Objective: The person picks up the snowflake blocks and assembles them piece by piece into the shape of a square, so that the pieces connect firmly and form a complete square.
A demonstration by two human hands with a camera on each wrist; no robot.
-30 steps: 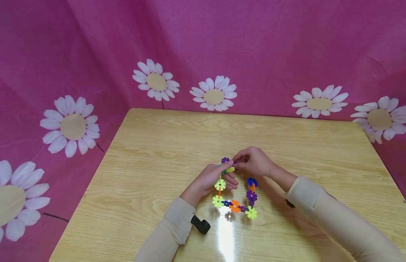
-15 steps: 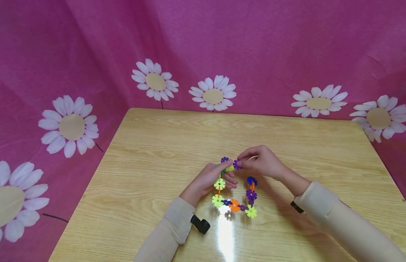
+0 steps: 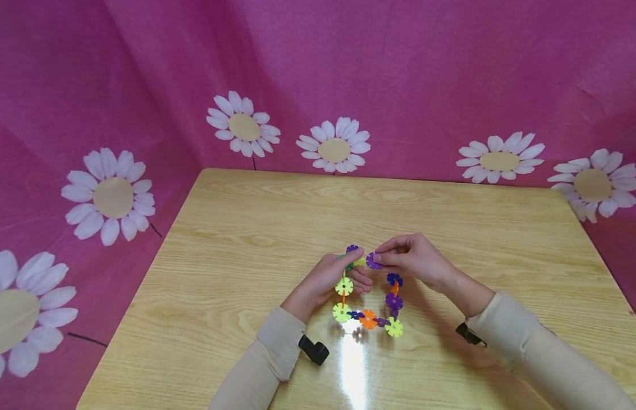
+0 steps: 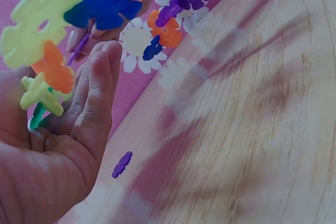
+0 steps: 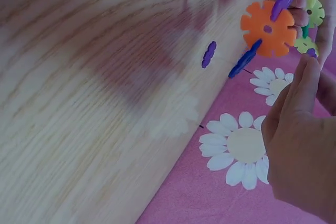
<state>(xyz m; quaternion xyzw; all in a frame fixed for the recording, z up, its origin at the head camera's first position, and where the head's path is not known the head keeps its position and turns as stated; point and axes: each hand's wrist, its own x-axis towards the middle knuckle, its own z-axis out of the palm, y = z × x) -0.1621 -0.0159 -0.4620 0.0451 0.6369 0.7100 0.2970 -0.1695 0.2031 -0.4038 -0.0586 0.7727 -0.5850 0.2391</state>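
My left hand (image 3: 329,278) holds one end of a chain of notched plastic flower discs, by a green disc (image 3: 345,262) between thumb and fingers. A yellow disc (image 3: 360,262) sticks out past the thumb. Yellow, orange, blue and purple discs curve below the hand, through an orange disc (image 3: 368,319), to a blue disc (image 3: 395,279) at the free end. My right hand (image 3: 418,259) pinches a purple disc (image 3: 372,261) beside that yellow one; whether they touch I cannot tell. In the left wrist view, the chain's blue disc (image 4: 102,1) hangs before the fingers.
A loose purple disc (image 4: 122,164) lies on the wooden table (image 3: 246,239) beyond the left hand. Pink cloth (image 3: 400,74) with printed white daisies hangs behind the table and at its sides. Black straps (image 3: 314,350) show at the sleeves.
My right hand has drawn a little to the right with the purple disc, which has turned from edge-on to face the head camera. The left hand has stayed nearly still with the chain.
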